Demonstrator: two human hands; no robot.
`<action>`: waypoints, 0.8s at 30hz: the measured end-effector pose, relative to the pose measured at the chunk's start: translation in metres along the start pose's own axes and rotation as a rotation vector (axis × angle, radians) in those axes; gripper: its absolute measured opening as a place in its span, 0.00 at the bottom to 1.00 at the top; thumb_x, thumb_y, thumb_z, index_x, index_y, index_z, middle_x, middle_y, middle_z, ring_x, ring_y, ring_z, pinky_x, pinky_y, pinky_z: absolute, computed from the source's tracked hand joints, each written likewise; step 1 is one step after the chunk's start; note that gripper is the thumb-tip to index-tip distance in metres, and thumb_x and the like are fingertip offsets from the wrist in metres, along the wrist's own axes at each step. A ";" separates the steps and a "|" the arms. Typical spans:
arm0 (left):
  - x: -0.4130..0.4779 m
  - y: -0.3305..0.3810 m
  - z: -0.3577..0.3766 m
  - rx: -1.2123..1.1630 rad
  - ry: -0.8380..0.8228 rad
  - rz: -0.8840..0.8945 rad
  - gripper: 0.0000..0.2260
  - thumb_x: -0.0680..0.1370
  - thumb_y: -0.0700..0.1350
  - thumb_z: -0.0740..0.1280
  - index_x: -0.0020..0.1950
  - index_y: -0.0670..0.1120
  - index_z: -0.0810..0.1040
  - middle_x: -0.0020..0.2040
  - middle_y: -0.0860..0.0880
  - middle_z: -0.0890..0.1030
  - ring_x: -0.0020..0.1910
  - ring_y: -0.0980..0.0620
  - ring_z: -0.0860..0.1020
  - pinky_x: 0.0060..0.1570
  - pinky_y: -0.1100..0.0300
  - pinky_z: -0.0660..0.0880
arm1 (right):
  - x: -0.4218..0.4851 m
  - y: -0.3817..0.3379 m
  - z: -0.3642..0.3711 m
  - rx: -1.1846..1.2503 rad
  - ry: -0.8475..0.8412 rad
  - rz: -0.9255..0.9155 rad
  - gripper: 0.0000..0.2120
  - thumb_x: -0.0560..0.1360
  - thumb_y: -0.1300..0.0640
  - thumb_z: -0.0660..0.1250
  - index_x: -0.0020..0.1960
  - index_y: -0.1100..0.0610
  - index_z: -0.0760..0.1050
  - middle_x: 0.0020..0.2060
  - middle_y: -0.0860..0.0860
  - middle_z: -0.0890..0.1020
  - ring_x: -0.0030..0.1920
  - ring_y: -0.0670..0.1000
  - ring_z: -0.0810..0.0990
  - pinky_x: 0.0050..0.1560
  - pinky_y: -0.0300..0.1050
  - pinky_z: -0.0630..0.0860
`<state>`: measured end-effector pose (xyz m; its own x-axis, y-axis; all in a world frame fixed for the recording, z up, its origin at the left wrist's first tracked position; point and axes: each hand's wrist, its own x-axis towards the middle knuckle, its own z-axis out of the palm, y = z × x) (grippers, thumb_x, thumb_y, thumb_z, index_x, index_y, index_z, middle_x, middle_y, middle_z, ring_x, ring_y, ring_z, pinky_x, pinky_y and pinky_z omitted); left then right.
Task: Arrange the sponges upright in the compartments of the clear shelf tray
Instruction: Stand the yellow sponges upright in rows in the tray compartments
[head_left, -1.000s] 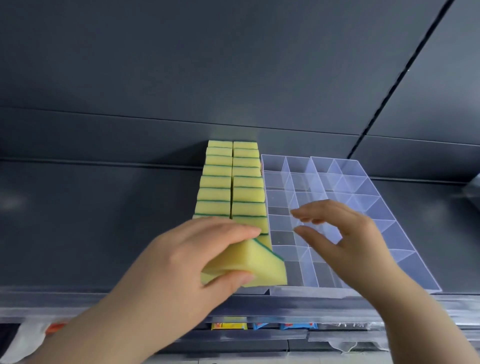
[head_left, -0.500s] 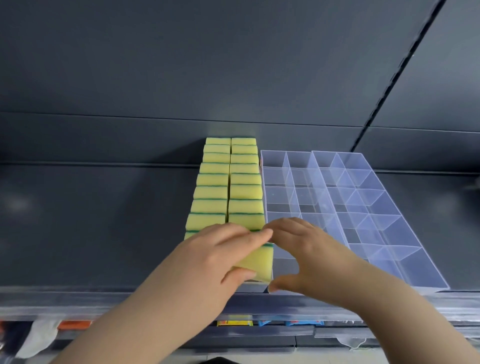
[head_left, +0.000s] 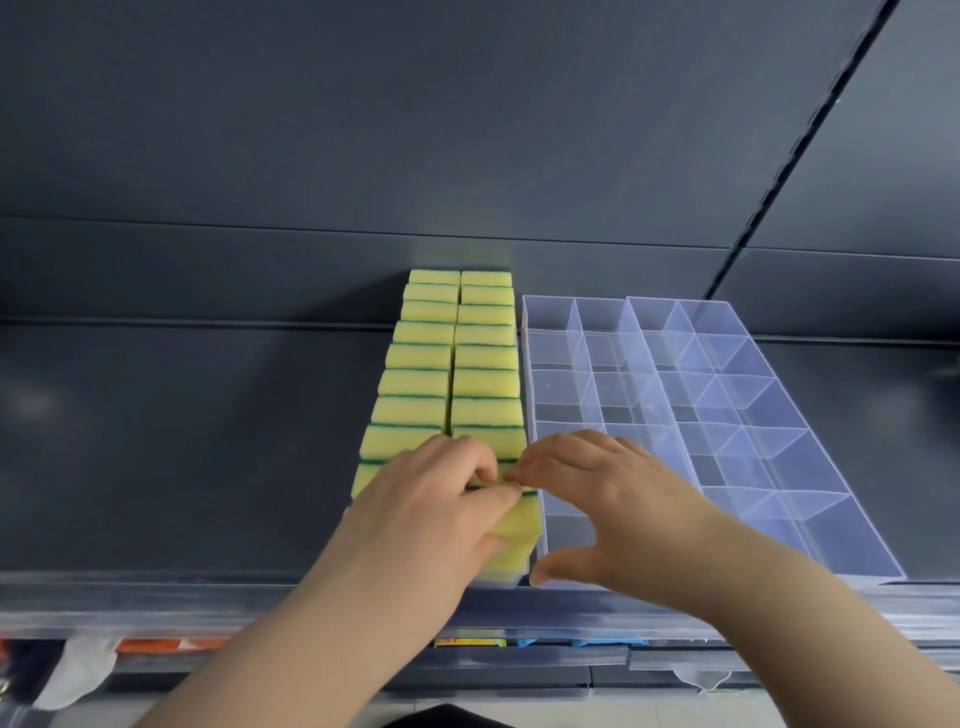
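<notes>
The left hand (head_left: 436, 499) holds the front sponge (head_left: 514, 535) with closed fingers and presses it upright into the nearest compartment of the filled tray (head_left: 498, 581) on the shelf. The right hand (head_left: 597, 499), fingers apparently loose, steadies its top edge so that it stands straight.

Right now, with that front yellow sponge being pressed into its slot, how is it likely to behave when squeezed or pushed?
The front sponge looks like soft foam, so it will probably compress under the left hand and spring back. It likely weighs little for its bulk. Its matte surface should grip rather than slip. Standing on edge like the packed rows behind, it may lean unless the clear tray walls hold it.
</notes>
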<state>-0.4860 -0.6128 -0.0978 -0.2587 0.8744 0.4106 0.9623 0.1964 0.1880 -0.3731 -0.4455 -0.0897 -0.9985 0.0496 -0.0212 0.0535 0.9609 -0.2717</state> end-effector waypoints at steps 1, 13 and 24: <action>0.000 0.000 0.003 0.002 0.044 0.007 0.18 0.61 0.46 0.80 0.48 0.48 0.83 0.41 0.52 0.76 0.39 0.50 0.74 0.33 0.55 0.73 | 0.000 -0.001 0.002 -0.027 0.042 -0.004 0.33 0.63 0.31 0.57 0.64 0.45 0.70 0.59 0.41 0.74 0.59 0.47 0.73 0.58 0.45 0.70; -0.019 -0.020 0.020 -0.066 0.174 0.138 0.07 0.75 0.50 0.68 0.50 0.52 0.84 0.48 0.59 0.82 0.50 0.51 0.77 0.53 0.58 0.70 | -0.005 -0.013 0.016 -0.283 0.290 -0.026 0.27 0.63 0.35 0.66 0.56 0.50 0.78 0.51 0.43 0.80 0.48 0.48 0.80 0.45 0.45 0.77; -0.016 -0.020 0.014 -0.138 0.113 0.130 0.09 0.75 0.50 0.66 0.51 0.51 0.83 0.49 0.56 0.81 0.48 0.52 0.76 0.49 0.60 0.70 | -0.007 -0.024 0.012 -0.258 0.307 0.079 0.21 0.67 0.39 0.61 0.52 0.49 0.80 0.47 0.42 0.81 0.46 0.47 0.80 0.43 0.41 0.77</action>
<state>-0.4996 -0.6242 -0.1206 -0.1482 0.8317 0.5350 0.9696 0.0156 0.2443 -0.3677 -0.4724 -0.0947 -0.9491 0.1674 0.2668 0.1657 0.9857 -0.0292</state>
